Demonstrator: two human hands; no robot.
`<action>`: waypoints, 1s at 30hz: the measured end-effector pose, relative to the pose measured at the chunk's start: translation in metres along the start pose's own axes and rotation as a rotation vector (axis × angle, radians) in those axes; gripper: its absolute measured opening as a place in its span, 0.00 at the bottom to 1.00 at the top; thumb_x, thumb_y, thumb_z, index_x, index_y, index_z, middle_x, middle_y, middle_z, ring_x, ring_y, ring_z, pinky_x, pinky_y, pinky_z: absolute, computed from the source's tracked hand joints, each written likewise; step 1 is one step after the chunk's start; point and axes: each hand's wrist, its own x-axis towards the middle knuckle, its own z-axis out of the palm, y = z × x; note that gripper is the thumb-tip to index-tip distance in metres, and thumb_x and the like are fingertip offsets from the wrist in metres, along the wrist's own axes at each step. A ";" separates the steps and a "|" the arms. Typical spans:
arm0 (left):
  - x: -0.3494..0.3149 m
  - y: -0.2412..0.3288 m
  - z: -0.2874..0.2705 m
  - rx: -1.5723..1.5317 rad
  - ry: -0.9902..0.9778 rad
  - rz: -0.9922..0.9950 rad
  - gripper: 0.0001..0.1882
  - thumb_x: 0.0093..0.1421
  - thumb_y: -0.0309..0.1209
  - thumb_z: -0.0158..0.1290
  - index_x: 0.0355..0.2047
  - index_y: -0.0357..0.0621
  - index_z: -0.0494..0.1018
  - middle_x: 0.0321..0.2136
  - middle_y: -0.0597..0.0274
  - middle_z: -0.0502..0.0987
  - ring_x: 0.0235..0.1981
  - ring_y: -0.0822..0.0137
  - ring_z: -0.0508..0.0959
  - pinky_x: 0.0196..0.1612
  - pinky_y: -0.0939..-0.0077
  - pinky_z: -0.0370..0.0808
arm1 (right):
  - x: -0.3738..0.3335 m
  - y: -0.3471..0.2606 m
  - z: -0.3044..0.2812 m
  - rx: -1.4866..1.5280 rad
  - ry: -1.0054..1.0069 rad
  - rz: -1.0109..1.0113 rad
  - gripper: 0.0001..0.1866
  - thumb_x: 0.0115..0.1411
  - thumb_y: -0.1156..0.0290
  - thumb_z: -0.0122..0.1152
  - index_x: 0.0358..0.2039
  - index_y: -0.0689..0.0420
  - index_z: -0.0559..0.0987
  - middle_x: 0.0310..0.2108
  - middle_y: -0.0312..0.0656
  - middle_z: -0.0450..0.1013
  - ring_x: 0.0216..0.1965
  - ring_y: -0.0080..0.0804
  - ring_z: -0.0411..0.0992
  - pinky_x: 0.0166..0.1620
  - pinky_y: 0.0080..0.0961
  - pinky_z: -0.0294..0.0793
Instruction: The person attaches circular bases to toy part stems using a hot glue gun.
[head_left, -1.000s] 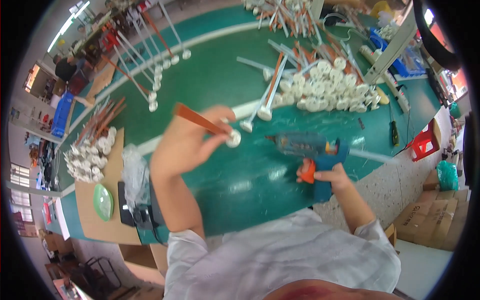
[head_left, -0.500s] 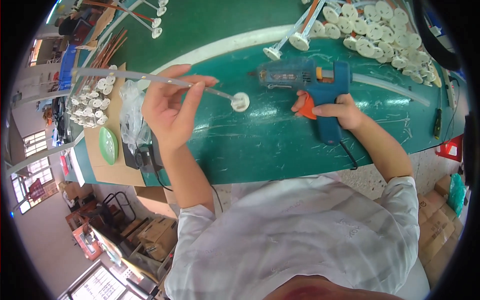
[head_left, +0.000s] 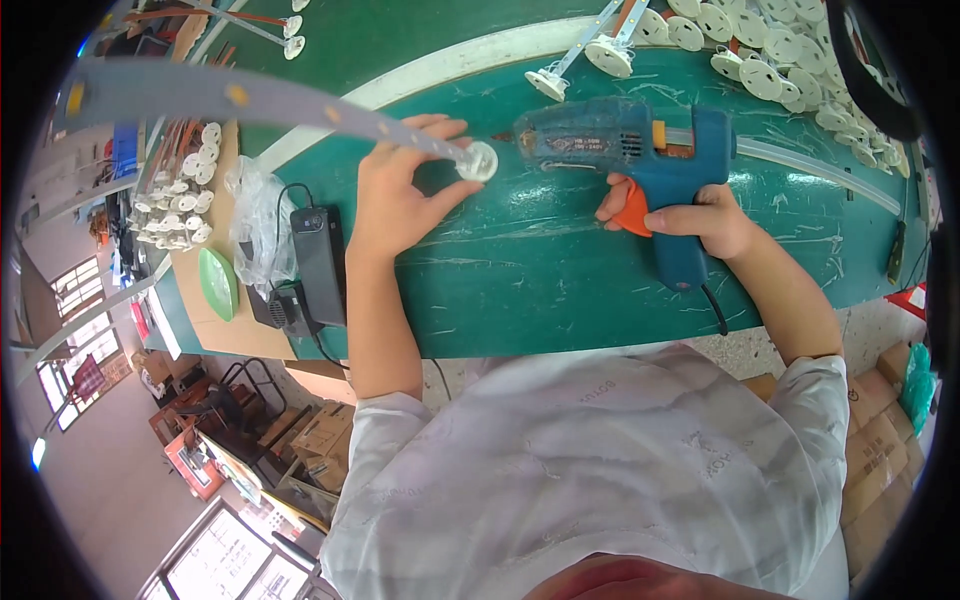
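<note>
My left hand (head_left: 398, 200) is raised over the table, its fingers closed around the end of a whitish LED strip (head_left: 290, 108) with yellow spots along it. At that end is a small round white disc (head_left: 478, 162), by my thumb and fingertips. The rest of the strip stretches up to the left, blurred close to the camera. My right hand (head_left: 708, 222) grips the handle of a blue glue gun (head_left: 585, 135), fingers at its orange trigger (head_left: 633, 206). The gun's nozzle points left, a short way from the disc. A clear glue stick (head_left: 815, 172) sticks out of its back.
White discs (head_left: 775, 50) on strips are heaped at the far right, more discs (head_left: 180, 205) at the left. A green dish (head_left: 217, 283), a clear plastic bag (head_left: 262, 225) and a black power adapter (head_left: 318, 265) lie left. A screwdriver (head_left: 896, 252) is at the right edge.
My left hand has moved right and its fingers now close at the disc end; the strip has swung up toward the camera. The glue gun has shifted slightly right in my right hand.
</note>
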 end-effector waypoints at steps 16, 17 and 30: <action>0.009 0.008 0.025 -0.093 0.162 -0.176 0.23 0.44 0.26 0.69 0.44 0.43 0.79 0.40 0.62 0.83 0.52 0.58 0.77 0.50 0.66 0.79 | 0.004 0.005 0.015 -0.253 0.141 -0.012 0.13 0.61 0.77 0.64 0.46 0.65 0.75 0.35 0.43 0.78 0.40 0.32 0.77 0.44 0.27 0.77; 0.009 0.008 0.025 -0.093 0.163 -0.178 0.23 0.44 0.26 0.69 0.44 0.43 0.79 0.40 0.62 0.83 0.52 0.58 0.77 0.50 0.66 0.79 | 0.004 0.004 0.015 -0.253 0.139 -0.011 0.13 0.61 0.77 0.64 0.46 0.65 0.75 0.35 0.43 0.78 0.40 0.32 0.77 0.44 0.27 0.77; 0.008 0.011 0.024 -0.127 0.137 -0.209 0.22 0.45 0.25 0.68 0.43 0.43 0.79 0.43 0.60 0.82 0.53 0.56 0.76 0.51 0.67 0.80 | 0.006 0.000 0.020 -0.220 0.159 0.051 0.12 0.61 0.75 0.64 0.44 0.64 0.75 0.34 0.43 0.78 0.37 0.32 0.78 0.41 0.27 0.78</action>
